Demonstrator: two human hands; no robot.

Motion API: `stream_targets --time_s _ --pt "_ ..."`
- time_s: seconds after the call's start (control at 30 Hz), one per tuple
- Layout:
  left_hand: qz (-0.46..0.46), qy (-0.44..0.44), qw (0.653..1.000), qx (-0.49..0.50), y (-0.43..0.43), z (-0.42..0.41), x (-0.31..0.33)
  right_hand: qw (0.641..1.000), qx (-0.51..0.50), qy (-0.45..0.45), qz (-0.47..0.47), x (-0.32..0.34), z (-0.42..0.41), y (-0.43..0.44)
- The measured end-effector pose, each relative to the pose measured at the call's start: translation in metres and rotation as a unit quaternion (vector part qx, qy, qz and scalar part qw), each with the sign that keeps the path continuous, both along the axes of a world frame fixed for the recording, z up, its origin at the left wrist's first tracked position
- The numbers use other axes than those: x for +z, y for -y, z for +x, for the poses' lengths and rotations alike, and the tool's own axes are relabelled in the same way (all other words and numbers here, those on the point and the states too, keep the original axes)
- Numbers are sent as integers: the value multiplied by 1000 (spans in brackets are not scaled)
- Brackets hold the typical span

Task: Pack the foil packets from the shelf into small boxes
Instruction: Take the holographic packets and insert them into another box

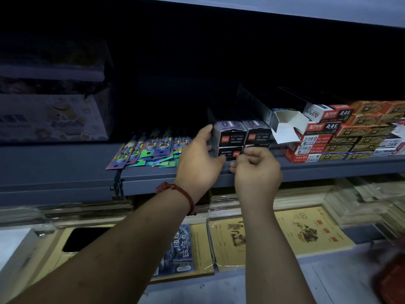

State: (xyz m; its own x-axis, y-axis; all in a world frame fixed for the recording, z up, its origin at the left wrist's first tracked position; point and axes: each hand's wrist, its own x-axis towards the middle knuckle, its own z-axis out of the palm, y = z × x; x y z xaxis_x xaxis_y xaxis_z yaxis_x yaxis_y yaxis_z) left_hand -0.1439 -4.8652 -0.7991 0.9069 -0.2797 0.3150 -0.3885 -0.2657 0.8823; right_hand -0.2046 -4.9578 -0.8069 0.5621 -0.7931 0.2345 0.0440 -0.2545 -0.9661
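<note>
Several shiny foil packets point(151, 148) lie fanned out on the grey shelf point(65, 163), left of my hands. Small dark boxes with red labels point(230, 137) stand stacked at the shelf's middle. My left hand point(197, 159), with a red cord at the wrist, holds the left side of the stack, its fingers curled round the boxes' edge. My right hand point(256, 167) has its fingers curled at the front of the lower box point(228, 152), pinching at its end flap. Whether a packet is between the fingers is hidden.
An opened white box point(287, 126) with raised flaps sits right of the stack. Red and gold boxes point(359, 130) are piled at the far right. Large pale cartons point(50, 117) fill the dark left. Below, notebooks point(306, 233) lie on a lower shelf.
</note>
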Motion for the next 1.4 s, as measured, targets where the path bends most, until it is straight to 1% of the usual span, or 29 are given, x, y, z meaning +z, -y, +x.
stream_targets --time_s 0.23,0.37,0.43,0.5,0.57,0.63,0.67,0.73,0.77,0.8,0.83,0.9,0.93,1.0,1.1,1.2,1.27,1.4 --pt "-5 14 1000 -13 0 1 5 1000 3 -5 2 1 1 -1" --pt "13 15 999 -28 -3 1 8 999 14 -33 2 6 -1 -2" --pt "39 15 998 -46 -7 -1 11 999 11 -36 -15 10 -4 -3" --pt "64 39 996 -43 -16 -3 15 998 7 -31 -52 15 -8 -10" --pt "61 92 994 -17 -35 -8 24 996 14 -16 -92 20 -10 -20" --pt "49 156 987 6 -67 -10 32 990 49 3 -130 23 -9 -36" --pt "52 174 983 24 -87 -6 33 985 76 8 -155 24 -7 -45" --pt "74 183 975 98 -129 10 28 969 129 -2 -210 24 -2 -60" --pt "100 171 970 143 -149 21 24 961 147 -10 -233 23 1 -67" --pt "140 152 962 178 -168 32 20 954 159 -17 -253 22 4 -72" --pt "187 130 954 192 -186 42 14 949 167 -27 -266 21 7 -77" --pt "266 105 942 178 -211 57 3 944 175 -52 -274 20 14 -81" --pt "299 106 934 165 -220 62 -1 943 178 -69 -274 20 18 -82" --pt "347 135 918 137 -229 67 -4 936 190 -107 -277 20 24 -83" --pt "374 186 906 69 -226 72 2 925 208 -153 -278 17 30 -84" --pt "387 223 894 -19 -216 74 10 927 214 -173 -254 15 35 -85" --pt "399 211 891 -49 -211 77 12 924 204 -189 -263 13 38 -86" --pt "438 170 881 -56 -203 87 13 899 182 -233 -324 9 45 -89"
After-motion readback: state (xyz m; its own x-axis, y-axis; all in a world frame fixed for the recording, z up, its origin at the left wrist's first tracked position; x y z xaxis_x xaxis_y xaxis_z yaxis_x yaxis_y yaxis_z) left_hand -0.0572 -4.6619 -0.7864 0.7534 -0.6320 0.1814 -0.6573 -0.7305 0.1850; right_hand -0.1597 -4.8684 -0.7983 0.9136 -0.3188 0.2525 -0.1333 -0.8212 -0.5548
